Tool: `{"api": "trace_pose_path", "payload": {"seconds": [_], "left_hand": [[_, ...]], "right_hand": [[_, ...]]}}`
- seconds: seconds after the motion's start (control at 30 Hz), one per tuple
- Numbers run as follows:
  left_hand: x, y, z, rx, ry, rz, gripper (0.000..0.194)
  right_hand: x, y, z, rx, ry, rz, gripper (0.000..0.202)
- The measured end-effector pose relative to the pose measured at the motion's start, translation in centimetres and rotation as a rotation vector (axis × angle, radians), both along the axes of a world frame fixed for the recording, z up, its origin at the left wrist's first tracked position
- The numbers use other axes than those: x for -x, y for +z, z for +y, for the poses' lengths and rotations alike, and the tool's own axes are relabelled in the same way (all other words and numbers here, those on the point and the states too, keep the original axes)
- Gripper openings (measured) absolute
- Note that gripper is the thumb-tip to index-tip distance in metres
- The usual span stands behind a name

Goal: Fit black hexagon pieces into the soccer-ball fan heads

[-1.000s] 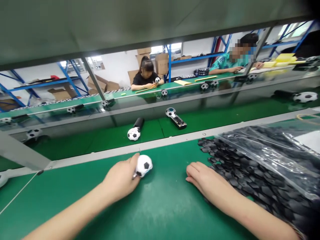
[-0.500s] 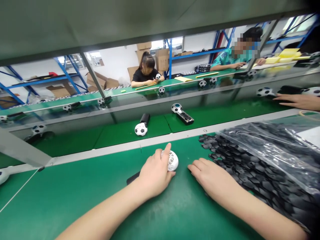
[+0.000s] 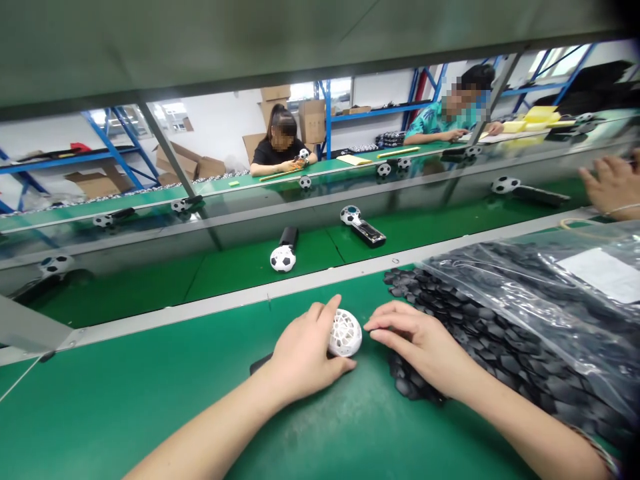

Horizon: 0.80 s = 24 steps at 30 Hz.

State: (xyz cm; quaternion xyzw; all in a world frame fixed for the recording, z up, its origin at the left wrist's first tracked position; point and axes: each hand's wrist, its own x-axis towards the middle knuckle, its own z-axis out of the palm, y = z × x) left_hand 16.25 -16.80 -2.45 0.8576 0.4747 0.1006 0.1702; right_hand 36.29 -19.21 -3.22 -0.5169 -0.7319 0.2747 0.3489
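- Worktop (image 3: 75, 413), smooth and green, runs under both forearms; a thin braided band (image 3: 595, 448) circles the right wrist.
- Left hand (image 3: 303, 350) is clamped on a white latticed head (image 3: 347, 333), its thumb by the lower edge and its forefinger by the upper one. The head sits over the worktop between the two hands, open lattice facing up.
- A black handle (image 3: 260, 365) pokes out behind the left hand, which hides where it meets the head.
- Right hand (image 3: 417, 340) is just beside the head's right edge, thumb and forefinger drawn close together; whether they pinch something small, I cannot tell.
- Black flat pieces (image 3: 500, 353) lie heaped under and beyond the right hand, with a clear plastic bag (image 3: 520, 273) bearing a white label (image 3: 605, 275) over part of the heap.
- A pale metal rail (image 3: 225, 301) divides the worktop from a green belt (image 3: 225, 273).
- On the belt lie a football-headed device (image 3: 283, 258), one with its handle's insides exposed (image 3: 367, 232), and another (image 3: 506, 185) farther right, near a co-worker's spread hand (image 3: 617, 187).
- Across the line, a person in black (image 3: 263, 153) and one in a patterned green shirt (image 3: 425, 125) sit at a far bench (image 3: 220, 190).
- Behind them stand blue shelving (image 3: 327, 120) and cardboard boxes (image 3: 313, 121).
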Motion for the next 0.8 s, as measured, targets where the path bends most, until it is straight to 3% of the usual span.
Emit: {"api": "trace_pose_path", "payload": {"seconds": [0.13,0.23,0.4,0.8], "left_hand": [[0.3,0.0,0.2,0.038,0.018,-0.090,0.078],[0.1,-0.3,0.1,0.020,0.059,-0.102,0.076],[-0.2,-0.5,0.0,-0.018,0.060,-0.100,0.075],[0.2,0.1,0.1,0.028,-0.025,-0.162,0.073]], "right_hand": [[0.1,0.0,-0.2,0.053,-0.018,0.056,0.016],[0.4,0.1,-0.6,0.078,0.047,0.059,0.016],[1.4,0.2,-1.0,-0.033,0.167,0.015,0.014],[2.7,-0.7,-1.1,-0.385,0.088,-0.303,0.017]]}}
